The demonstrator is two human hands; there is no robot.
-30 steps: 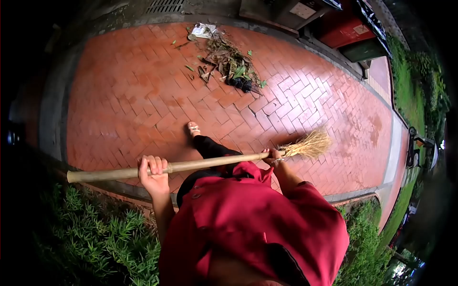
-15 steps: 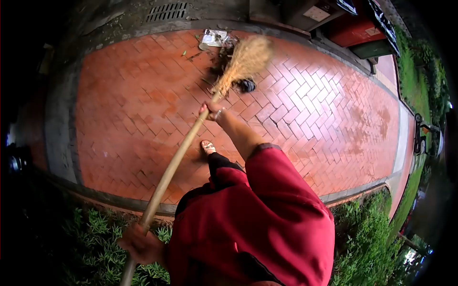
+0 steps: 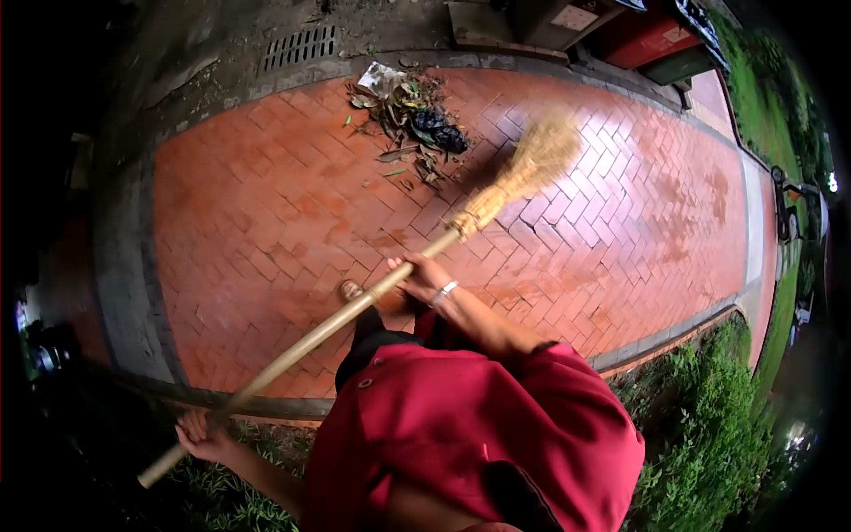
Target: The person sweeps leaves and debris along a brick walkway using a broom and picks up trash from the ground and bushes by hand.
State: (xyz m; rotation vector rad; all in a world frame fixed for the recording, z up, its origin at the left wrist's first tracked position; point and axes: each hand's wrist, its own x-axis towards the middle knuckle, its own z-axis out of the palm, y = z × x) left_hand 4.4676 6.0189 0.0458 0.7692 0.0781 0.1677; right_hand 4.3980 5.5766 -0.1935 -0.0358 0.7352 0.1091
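A long-handled straw broom slants across the view, its bristles at the upper right over the red bricks. Closed round the handle's middle is my right hand, with a band on its wrist. Near the handle's lower end, my left hand holds it with the fingers partly spread. Left of the bristles, apart from them, lies a pile of dry leaves with a crumpled black bag and a white piece of litter.
A drain grate is set in the dark ground at the top. Bins stand at the upper right behind a kerb. Green bushes border the red brick paving at the lower right, with more plants lower left.
The broom's bristles have swung right and away from the pile, uncovering leaves and the black bag. My right hand has come down closer to my body, and my left hand has moved left.
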